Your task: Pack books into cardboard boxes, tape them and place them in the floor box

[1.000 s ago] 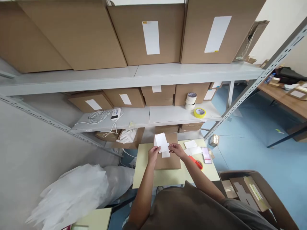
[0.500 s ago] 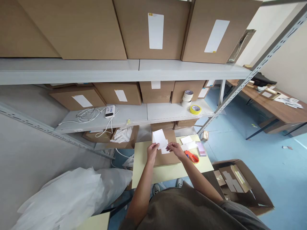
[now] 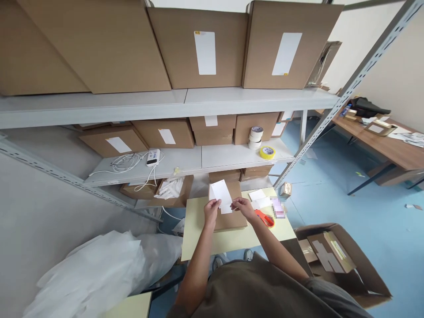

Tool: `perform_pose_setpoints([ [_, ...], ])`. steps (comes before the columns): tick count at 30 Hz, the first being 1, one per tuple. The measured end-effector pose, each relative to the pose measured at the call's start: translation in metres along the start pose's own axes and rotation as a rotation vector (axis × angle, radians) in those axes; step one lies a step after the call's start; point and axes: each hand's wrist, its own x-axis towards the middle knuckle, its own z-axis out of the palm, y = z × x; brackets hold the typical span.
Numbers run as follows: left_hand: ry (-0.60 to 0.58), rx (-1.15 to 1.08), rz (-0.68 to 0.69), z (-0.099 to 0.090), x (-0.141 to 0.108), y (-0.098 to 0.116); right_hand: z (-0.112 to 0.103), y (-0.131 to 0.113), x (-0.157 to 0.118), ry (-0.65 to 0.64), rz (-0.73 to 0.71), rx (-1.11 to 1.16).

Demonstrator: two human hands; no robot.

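Observation:
My left hand (image 3: 211, 213) pinches a white paper label (image 3: 222, 192) by its lower left side, thumb on top. At the label's lower right edge are the pinched fingers of my right hand (image 3: 243, 207). The label is held tilted above a closed brown cardboard box (image 3: 230, 223), which lies on a pale yellow table (image 3: 195, 234). Beside my right wrist lies an orange tape dispenser (image 3: 265, 218). Behind it on the table are white paper sheets (image 3: 260, 201).
A grey shelf rack (image 3: 232, 159) in front holds cardboard boxes, white tape rolls (image 3: 255, 136), yellow tape (image 3: 267, 153) and a power strip (image 3: 153, 157). White plastic bags (image 3: 96, 269) bulge at lower left. An open carton (image 3: 364, 274) stands on the floor at right.
The view has shifted slightly. A smaller white piece that stuck out at the label's lower right is now mostly covered by the label. Both hands stay almost in place.

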Motion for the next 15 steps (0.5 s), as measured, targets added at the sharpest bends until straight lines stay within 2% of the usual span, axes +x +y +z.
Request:
perform_pose_setpoints([
  [6, 0.063, 0.007, -0.002, 0.032, -0.012, -0.005, -0.034, -0.008, -0.004, -0.066, -0.013, 0.003],
  [15, 0.127, 0.021, -0.005, 0.076, -0.022, -0.028, -0.088, -0.004, 0.002, -0.139, -0.006, 0.033],
])
